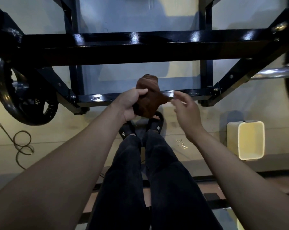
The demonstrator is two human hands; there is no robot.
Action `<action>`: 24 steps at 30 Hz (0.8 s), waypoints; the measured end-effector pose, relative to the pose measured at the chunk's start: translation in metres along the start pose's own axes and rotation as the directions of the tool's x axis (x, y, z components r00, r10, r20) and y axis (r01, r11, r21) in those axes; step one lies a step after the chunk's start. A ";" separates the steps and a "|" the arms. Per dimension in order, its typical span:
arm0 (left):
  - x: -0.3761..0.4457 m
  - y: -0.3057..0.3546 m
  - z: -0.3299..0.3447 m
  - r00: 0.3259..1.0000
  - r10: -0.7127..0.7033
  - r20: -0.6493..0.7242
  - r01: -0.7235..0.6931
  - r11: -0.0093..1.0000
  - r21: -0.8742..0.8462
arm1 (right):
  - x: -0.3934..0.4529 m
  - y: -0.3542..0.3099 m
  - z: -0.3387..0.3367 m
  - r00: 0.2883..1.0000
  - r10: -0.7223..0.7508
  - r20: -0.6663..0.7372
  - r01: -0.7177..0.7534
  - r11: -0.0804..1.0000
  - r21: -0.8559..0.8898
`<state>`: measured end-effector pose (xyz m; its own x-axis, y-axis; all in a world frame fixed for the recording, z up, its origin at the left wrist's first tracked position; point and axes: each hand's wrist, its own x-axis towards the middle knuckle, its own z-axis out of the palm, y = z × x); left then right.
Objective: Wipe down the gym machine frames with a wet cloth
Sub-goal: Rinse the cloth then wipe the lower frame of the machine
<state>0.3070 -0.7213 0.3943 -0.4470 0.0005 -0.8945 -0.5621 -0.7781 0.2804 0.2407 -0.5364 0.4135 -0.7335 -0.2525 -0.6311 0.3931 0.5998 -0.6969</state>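
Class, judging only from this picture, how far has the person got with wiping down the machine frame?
Done: the cloth looks fetched; water drops lie beside the pale bucket. In hand: the left hand grips the bunched brown cloth while the right hand reaches toward it, open. Left: the black frame, which the cloth is not touching.

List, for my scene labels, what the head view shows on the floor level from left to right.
Coiled cable → weight plate → left hand gripping brown cloth → right hand → cream bucket.
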 end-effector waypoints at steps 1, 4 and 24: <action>-0.002 0.001 -0.001 1.000 0.006 0.026 -0.005 1.000 -0.029 | 0.007 0.004 -0.002 0.993 0.115 0.021 -0.117 0.987 0.110; -0.010 0.001 0.000 0.995 -0.003 0.098 0.014 0.993 -0.114 | 0.017 0.014 -0.003 0.885 0.345 0.312 -0.461 0.738 0.493; 0.003 0.015 -0.029 0.995 0.101 0.002 -0.100 0.974 0.205 | 0.056 -0.004 -0.037 0.840 0.244 0.485 -0.416 0.863 0.287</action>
<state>0.3169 -0.7513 0.3858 -0.5029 -0.0773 -0.8609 -0.6454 -0.6289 0.4335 0.1777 -0.5253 0.3935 -0.2512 -0.4342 -0.8651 0.8036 0.4046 -0.4365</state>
